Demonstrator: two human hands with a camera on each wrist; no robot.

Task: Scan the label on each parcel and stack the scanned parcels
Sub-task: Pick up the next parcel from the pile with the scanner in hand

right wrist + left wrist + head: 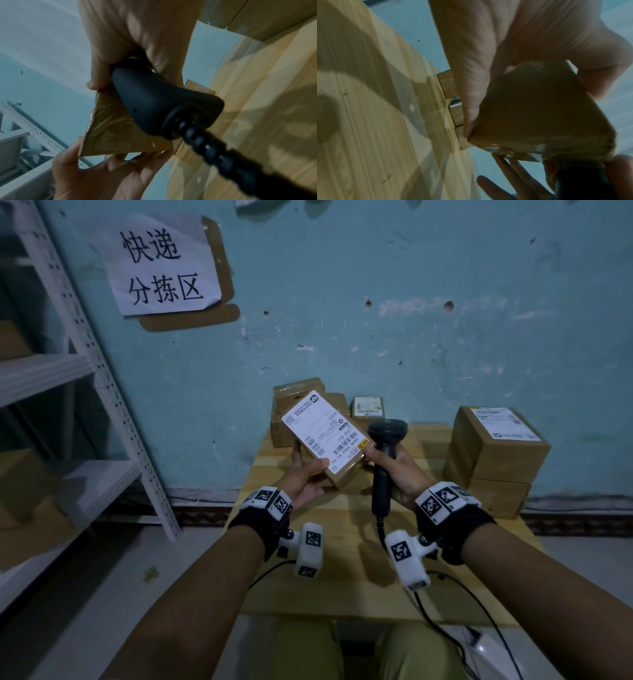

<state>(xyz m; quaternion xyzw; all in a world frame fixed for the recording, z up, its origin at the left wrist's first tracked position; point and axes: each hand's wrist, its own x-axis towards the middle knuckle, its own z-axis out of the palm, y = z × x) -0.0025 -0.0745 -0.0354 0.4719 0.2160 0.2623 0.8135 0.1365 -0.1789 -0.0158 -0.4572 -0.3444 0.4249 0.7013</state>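
Note:
My left hand (303, 470) grips a small brown parcel (329, 440) above the wooden table (342, 587), white barcode label facing up. In the left wrist view the parcel (537, 115) sits between thumb and fingers. My right hand (394, 470) holds the black scanner (385, 453) by its handle, head upright beside the parcel, and its thumb touches the parcel's right corner. The right wrist view shows the scanner handle (161, 105) and the parcel's underside (116, 129). A stack of larger labelled parcels (496, 453) stands at the right. Smaller parcels (298, 409) lie at the back.
A white metal shelf rack (85, 392) with boxes stands at the left. The blue wall with a paper sign (161, 265) is just behind the table. The scanner's cable (445, 607) runs over the table's front right edge.

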